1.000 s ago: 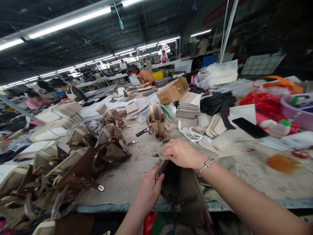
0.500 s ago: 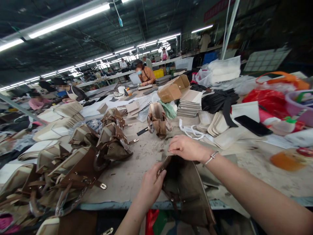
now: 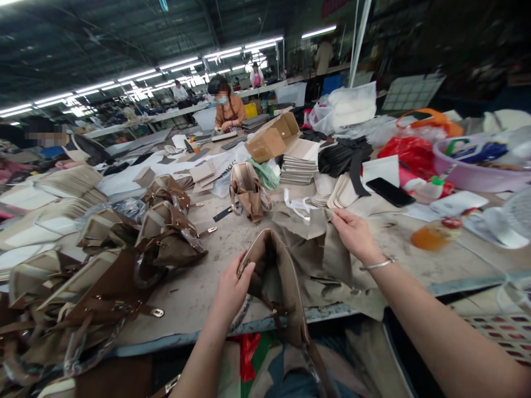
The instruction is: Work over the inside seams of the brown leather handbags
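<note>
At table edge, left hand [image 3: 230, 287] gripping open bag [image 3: 276, 282] rim, right hand [image 3: 354, 235] pinching fabric piece [image 3: 327, 251].

The bag [image 3: 274, 276] is light brown with darker brown straps. The cloth pieces [image 3: 319, 249] are a dull grey-brown. The pile of bags [image 3: 103, 271] is cream and dark brown with shiny silver clasps. The phone [image 3: 389, 192] is black. The plastic bag [image 3: 409, 152] is bright red. The tub [image 3: 473, 174] is pale purple. The box [image 3: 271, 138] is cardboard brown. The bracelet [image 3: 377, 265] is silver.
</note>
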### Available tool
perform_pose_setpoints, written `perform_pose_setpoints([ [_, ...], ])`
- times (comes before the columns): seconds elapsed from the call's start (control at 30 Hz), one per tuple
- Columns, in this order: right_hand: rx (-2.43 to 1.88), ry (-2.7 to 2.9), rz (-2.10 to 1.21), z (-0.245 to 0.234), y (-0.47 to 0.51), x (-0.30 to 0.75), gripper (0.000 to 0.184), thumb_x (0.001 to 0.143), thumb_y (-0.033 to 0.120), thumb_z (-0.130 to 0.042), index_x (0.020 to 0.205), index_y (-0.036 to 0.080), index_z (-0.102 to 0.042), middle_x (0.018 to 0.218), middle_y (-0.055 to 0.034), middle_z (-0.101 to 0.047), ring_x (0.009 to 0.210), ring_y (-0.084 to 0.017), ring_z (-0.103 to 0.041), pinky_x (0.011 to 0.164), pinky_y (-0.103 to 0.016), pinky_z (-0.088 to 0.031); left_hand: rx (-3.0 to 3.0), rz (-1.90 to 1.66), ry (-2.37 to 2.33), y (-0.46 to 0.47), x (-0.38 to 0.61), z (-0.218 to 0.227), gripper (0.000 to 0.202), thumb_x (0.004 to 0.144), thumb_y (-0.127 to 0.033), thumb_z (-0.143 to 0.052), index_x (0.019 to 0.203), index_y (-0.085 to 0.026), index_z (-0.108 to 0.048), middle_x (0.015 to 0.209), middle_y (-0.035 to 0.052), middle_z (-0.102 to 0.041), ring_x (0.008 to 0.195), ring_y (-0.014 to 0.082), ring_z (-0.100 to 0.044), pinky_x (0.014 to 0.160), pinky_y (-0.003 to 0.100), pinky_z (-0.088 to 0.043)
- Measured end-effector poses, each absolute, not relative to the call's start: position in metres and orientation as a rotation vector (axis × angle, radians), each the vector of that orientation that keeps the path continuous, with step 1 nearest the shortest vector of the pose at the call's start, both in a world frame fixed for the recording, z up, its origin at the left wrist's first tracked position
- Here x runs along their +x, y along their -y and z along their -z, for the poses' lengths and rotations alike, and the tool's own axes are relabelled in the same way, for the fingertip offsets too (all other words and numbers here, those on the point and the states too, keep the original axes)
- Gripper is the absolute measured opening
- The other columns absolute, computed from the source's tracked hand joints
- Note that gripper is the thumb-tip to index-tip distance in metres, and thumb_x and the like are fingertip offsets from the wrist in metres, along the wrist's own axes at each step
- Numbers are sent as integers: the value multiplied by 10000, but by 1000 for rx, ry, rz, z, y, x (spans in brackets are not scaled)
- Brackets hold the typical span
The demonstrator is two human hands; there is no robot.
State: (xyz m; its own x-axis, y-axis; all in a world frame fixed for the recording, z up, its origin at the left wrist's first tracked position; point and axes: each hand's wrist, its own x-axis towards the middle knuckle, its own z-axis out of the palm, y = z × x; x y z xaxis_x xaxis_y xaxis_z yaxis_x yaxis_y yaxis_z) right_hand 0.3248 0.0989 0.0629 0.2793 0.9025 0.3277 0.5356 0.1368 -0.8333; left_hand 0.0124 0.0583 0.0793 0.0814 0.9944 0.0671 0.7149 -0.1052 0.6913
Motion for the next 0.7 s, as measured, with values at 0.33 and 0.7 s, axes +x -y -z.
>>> perform_pose_setpoints([
  [0.33,-859,2214,-542,-76,-13,255,276,899,186,-449,1098,249,-628,972,-61,-512,887,-153,-495,758,-275,-447,1916,-751,-1666,-62,16,-76,385,903,-384,-411,1199,-188,-560,1168,87,-616,1110,271,-532,966,397,-403],
  [0.7,-1071,1841,-418,-71,-111,222,218,917,235,-465,954,203,-677,900,-42,-595,838,-134,-559,794,-254,-460,2234,-915,-1511,15,45,-81,861,779,-507,-624,1438,-210,-155,1509,146,-127,1360,353,-171,1098,503,-237],
])
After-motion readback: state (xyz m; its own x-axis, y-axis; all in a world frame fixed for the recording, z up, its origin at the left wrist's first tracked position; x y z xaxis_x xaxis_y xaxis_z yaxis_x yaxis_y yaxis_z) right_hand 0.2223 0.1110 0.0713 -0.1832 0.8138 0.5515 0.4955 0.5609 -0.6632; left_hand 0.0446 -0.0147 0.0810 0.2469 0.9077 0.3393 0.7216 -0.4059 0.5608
